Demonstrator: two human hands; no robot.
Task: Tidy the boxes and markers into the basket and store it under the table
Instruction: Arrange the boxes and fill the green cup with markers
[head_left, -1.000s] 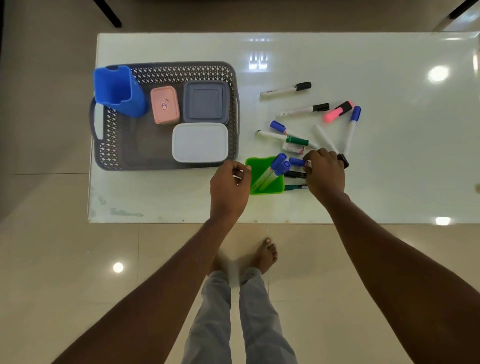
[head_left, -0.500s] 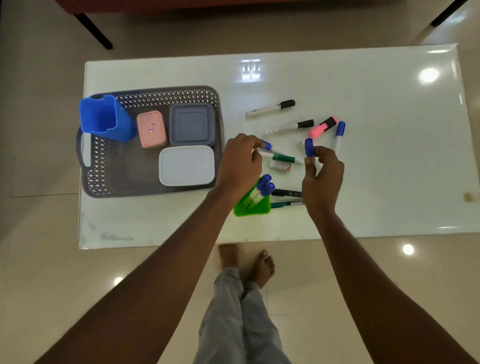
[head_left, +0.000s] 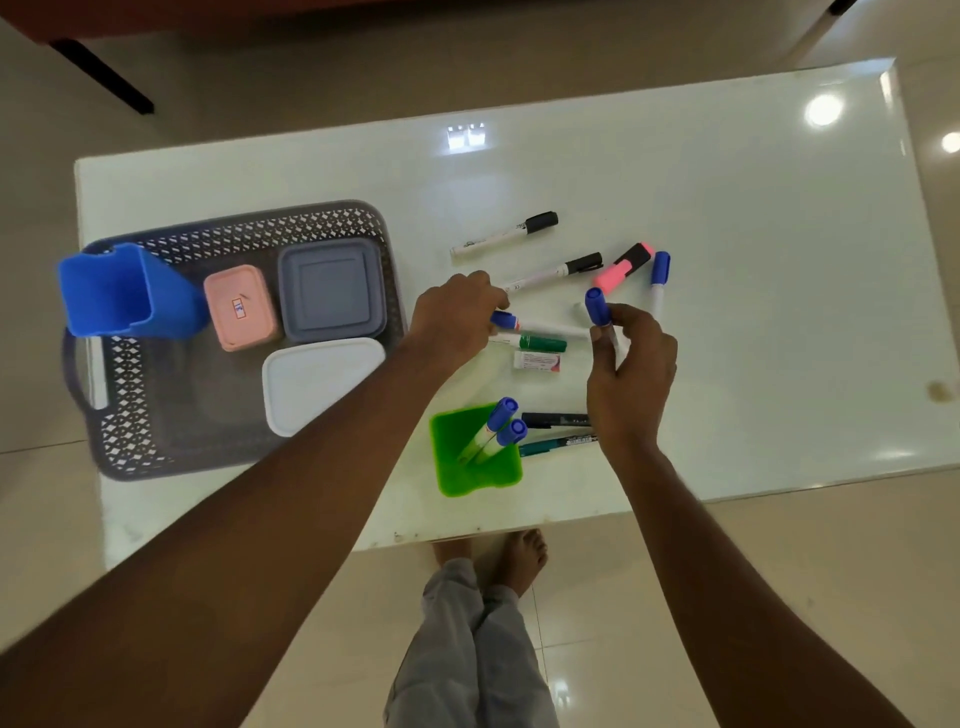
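Note:
A grey lattice basket (head_left: 130, 415) sits on the left of the white table (head_left: 727, 208). It holds a blue cup (head_left: 119, 291), a pink box (head_left: 239, 306), a grey box (head_left: 332, 291) and a white box (head_left: 322, 382). My left hand (head_left: 457, 319) pinches the cap end of a blue-capped marker (head_left: 540, 327) that lies on the table. My right hand (head_left: 631, 369) holds another blue-capped marker (head_left: 597, 306) upright above the table. A green holder (head_left: 475, 467) near the front edge has two blue-capped markers (head_left: 498, 423) standing in it.
Loose on the table lie two black-capped markers (head_left: 504, 236), a pink highlighter (head_left: 623, 267), a blue-capped marker (head_left: 658, 280), a green marker (head_left: 540, 343), a small white box (head_left: 537, 360) and two dark pens (head_left: 556, 420). My feet stand at the table's front edge.
My left hand left the green holder and reached forward onto the lying blue-capped marker. My right hand lifted a blue-capped marker off the table and holds it up.

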